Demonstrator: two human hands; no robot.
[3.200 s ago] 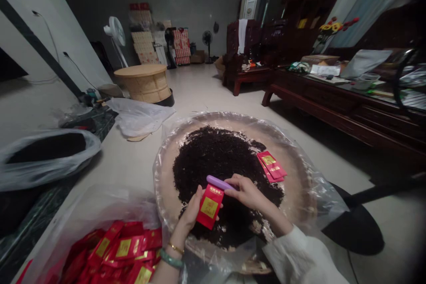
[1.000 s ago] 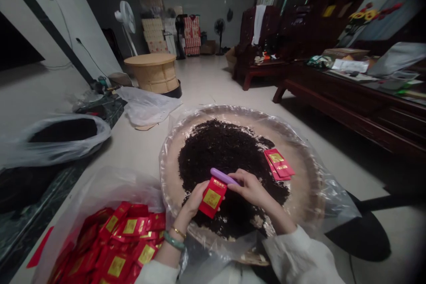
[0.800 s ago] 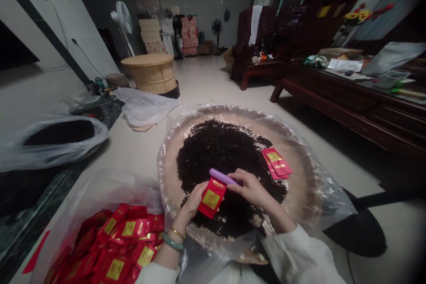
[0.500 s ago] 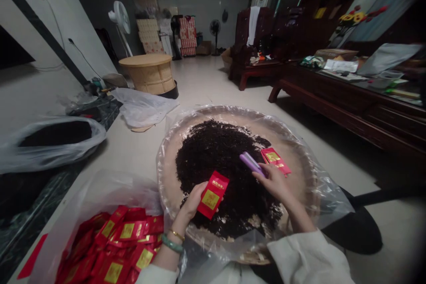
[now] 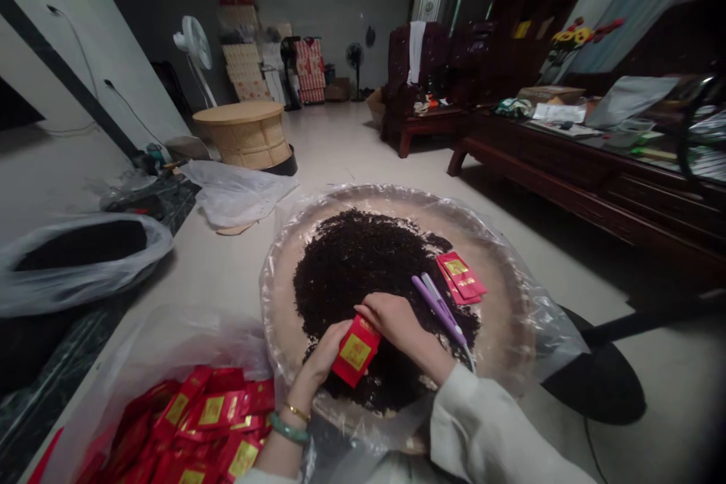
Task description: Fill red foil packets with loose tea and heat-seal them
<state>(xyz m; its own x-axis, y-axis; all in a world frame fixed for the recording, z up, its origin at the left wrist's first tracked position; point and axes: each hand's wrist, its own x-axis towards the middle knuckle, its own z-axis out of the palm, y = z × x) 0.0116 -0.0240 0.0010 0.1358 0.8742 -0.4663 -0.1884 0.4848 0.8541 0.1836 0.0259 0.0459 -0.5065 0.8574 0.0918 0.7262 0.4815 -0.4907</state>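
My left hand (image 5: 324, 350) holds a small red packet with a gold label (image 5: 355, 351) over a heap of dark loose tea leaves (image 5: 363, 272). My right hand (image 5: 397, 323) pinches the top edge of the same packet. The tea lies on a round woven tray lined with clear plastic (image 5: 510, 295). A purple hand sealer (image 5: 439, 307) lies on the tea just right of my right hand. A few empty red packets (image 5: 460, 277) rest on the tray's right side.
A clear bag of several filled red packets (image 5: 204, 431) sits at lower left. Another plastic bag of dark tea (image 5: 79, 257) lies at far left. A round wooden stool (image 5: 245, 134), a white fan (image 5: 193, 53) and dark wooden furniture (image 5: 595, 174) stand beyond.
My right hand carried the purple sealer away from the packet, laid it on the tea to the right, then came back to the packet's top. My left hand kept holding the packet.
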